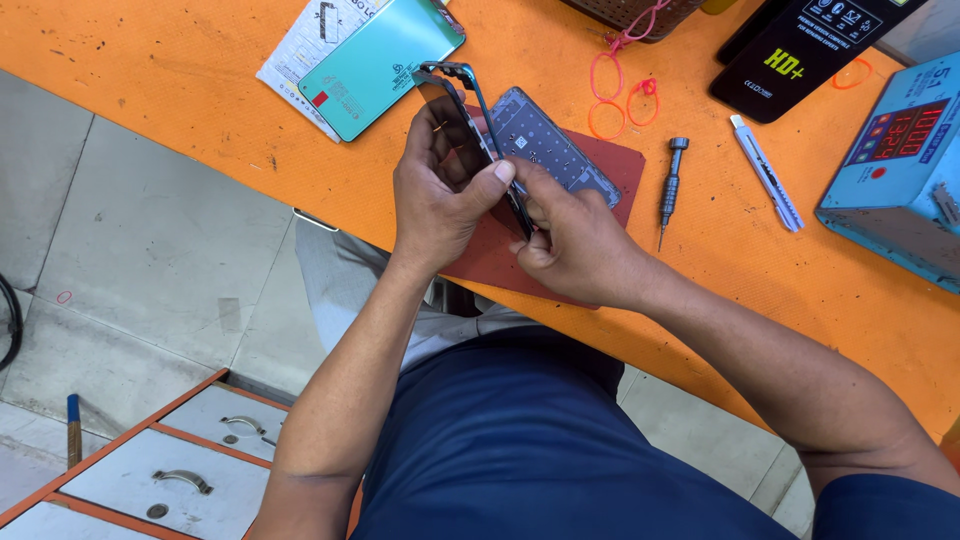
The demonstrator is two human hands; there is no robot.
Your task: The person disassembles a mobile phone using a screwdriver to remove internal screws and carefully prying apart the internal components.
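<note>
Orange bench (200, 90), tiled floor (150, 240), drawers (180, 470) | both my left hand (440, 190) and right hand (575, 240) grip phone frame (470, 110) above red mat (610, 160) | frame's lower end hidden by fingers; meter (900, 170) cut off.

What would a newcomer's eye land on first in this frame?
Both hands, left hand and right hand, grip a thin dark phone frame edge-on above a red mat on the orange workbench. Behind it lies the opened phone body; a small screwdriver rests right of the mat.
</note>
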